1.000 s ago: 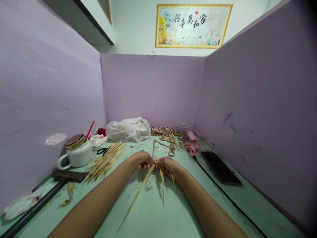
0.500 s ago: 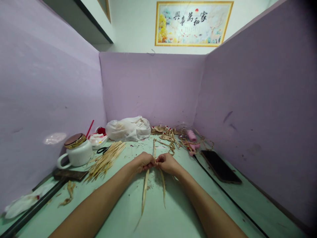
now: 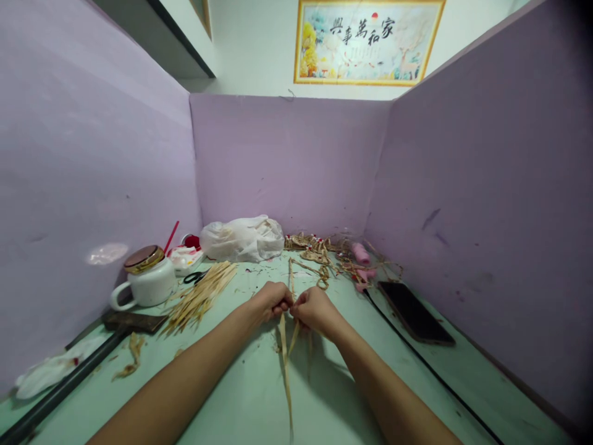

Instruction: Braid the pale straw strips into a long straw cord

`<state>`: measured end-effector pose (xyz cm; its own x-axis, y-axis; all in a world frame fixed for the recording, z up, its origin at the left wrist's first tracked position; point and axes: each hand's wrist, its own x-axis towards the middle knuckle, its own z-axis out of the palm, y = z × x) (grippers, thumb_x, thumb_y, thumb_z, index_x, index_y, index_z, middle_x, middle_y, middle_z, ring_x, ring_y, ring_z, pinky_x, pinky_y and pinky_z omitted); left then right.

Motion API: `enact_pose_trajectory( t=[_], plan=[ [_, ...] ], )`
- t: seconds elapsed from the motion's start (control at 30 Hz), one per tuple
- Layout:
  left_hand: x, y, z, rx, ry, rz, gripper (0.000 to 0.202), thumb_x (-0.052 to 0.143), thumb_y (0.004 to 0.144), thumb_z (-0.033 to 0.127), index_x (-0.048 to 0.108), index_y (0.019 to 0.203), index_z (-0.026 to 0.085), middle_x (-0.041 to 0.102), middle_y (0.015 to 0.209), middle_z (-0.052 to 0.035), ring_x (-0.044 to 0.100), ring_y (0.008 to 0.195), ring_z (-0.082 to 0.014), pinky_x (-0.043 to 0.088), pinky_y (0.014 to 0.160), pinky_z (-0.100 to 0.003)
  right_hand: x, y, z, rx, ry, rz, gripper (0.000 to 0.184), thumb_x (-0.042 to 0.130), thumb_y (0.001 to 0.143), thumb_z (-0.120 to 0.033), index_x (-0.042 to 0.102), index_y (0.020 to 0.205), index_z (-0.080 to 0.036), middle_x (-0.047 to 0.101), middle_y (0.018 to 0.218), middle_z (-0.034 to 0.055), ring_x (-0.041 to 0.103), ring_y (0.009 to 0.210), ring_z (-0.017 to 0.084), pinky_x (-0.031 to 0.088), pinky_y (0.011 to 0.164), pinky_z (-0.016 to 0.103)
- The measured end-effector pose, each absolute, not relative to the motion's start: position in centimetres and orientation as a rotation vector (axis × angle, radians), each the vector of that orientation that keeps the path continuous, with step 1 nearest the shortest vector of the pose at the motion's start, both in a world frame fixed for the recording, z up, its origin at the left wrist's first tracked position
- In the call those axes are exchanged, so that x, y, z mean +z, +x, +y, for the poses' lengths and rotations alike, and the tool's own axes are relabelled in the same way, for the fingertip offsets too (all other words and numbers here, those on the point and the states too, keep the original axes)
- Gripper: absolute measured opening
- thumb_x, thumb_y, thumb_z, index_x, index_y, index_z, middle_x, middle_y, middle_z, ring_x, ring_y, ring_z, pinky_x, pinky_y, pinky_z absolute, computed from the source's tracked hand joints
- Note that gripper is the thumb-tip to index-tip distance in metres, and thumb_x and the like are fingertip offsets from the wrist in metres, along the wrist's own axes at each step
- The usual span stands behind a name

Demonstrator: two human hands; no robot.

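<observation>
Both hands meet over the middle of the pale green table. My left hand (image 3: 274,301) is closed in a pinch on a thin braid (image 3: 291,279) of dried straw. Right beside it, my right hand (image 3: 316,309) pinches the straw strips at the braid's near end. Loose pale straw strips (image 3: 286,371) hang down from between the hands toward me. Beyond the hands the braid runs away and bends right into a looped braided cord (image 3: 323,276). The fingertips hide the exact crossing of the strips.
Left: a bundle of straw strips (image 3: 204,296), scissors (image 3: 193,277), a lidded white mug (image 3: 152,282) and a long-handled hammer-like tool (image 3: 69,378). At the back: a white plastic bag (image 3: 243,240) and pink thread spools (image 3: 360,254). Right: a phone (image 3: 417,314) and a black cable (image 3: 421,355). Purple panels (image 3: 287,161) enclose three sides.
The hanging strips have swung closer together, the longer one shifting right and the other drawn in beneath my right hand. My right hand has tilted over slightly. The view has shifted a little.
</observation>
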<state>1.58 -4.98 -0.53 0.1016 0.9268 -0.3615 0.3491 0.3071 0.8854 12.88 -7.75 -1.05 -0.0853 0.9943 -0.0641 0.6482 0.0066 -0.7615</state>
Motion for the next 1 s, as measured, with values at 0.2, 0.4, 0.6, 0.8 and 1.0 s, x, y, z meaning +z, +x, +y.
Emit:
enact_pose_trajectory(
  t=[0.2, 0.4, 0.6, 0.8, 1.0],
  plan=[
    [-0.8, 0.7, -5.2, 0.494, 1.184, 1.387, 0.018, 0.050, 0.055, 0.013, 0.038, 0.042, 0.014, 0.033, 0.033, 0.0046, 0.025, 0.027, -0.0025, 0.009, 0.033, -0.018, -1.5, 12.7, -8.9, 0.568, -1.716, -1.898, 0.012, 0.051, 0.056, -0.014, 0.061, 0.049, -0.014, 0.053, 0.041, 0.0027, 0.049, 0.046, 0.011, 0.027, 0.043, 0.020],
    [-1.4, 0.3, -5.3, 0.552, 1.204, 1.354, 0.014, 0.050, 0.054, 0.013, 0.039, 0.045, 0.015, 0.032, 0.034, 0.0056, 0.022, 0.028, -0.0025, 0.006, 0.034, -0.020, -1.7, 13.4, -8.5, 0.992, -1.566, -1.921, 0.012, 0.053, 0.060, -0.020, 0.061, 0.054, -0.013, 0.055, 0.046, 0.0017, 0.048, 0.043, 0.009, 0.030, 0.041, 0.018],
    [-1.5, -0.2, -4.6, 0.523, 1.231, 1.344, 0.017, 0.054, 0.052, 0.018, 0.038, 0.045, 0.015, 0.033, 0.035, 0.0061, 0.021, 0.029, -0.0018, 0.007, 0.034, -0.019, -0.4, 14.4, -7.2, 1.098, -1.575, -1.466, 0.004, 0.054, 0.064, -0.017, 0.055, 0.063, -0.013, 0.056, 0.054, 0.0013, 0.050, 0.047, 0.008, 0.038, 0.043, 0.017],
    [-1.6, -0.3, -4.5, 0.468, 1.307, 1.330, 0.020, 0.059, 0.053, 0.027, 0.043, 0.049, 0.014, 0.032, 0.035, 0.0070, 0.021, 0.030, -0.0019, 0.010, 0.034, -0.018, -0.9, 13.2, -7.6, 1.593, -1.389, -1.306, 0.008, 0.047, 0.066, -0.010, 0.052, 0.060, -0.011, 0.051, 0.048, -0.0001, 0.044, 0.038, 0.006, 0.038, 0.039, 0.017],
    [-1.2, -0.3, -5.1, 0.455, 1.532, 1.416, 0.014, 0.058, 0.052, 0.023, 0.048, 0.049, 0.014, 0.034, 0.035, 0.0059, 0.026, 0.031, -0.0040, 0.017, 0.035, -0.019, -2.6, 13.2, -6.5, 1.398, -1.461, -1.374, 0.015, 0.050, 0.060, -0.010, 0.044, 0.047, -0.013, 0.035, 0.035, -0.0062, 0.025, 0.028, 0.002, 0.016, 0.030, 0.016]
  ],
)
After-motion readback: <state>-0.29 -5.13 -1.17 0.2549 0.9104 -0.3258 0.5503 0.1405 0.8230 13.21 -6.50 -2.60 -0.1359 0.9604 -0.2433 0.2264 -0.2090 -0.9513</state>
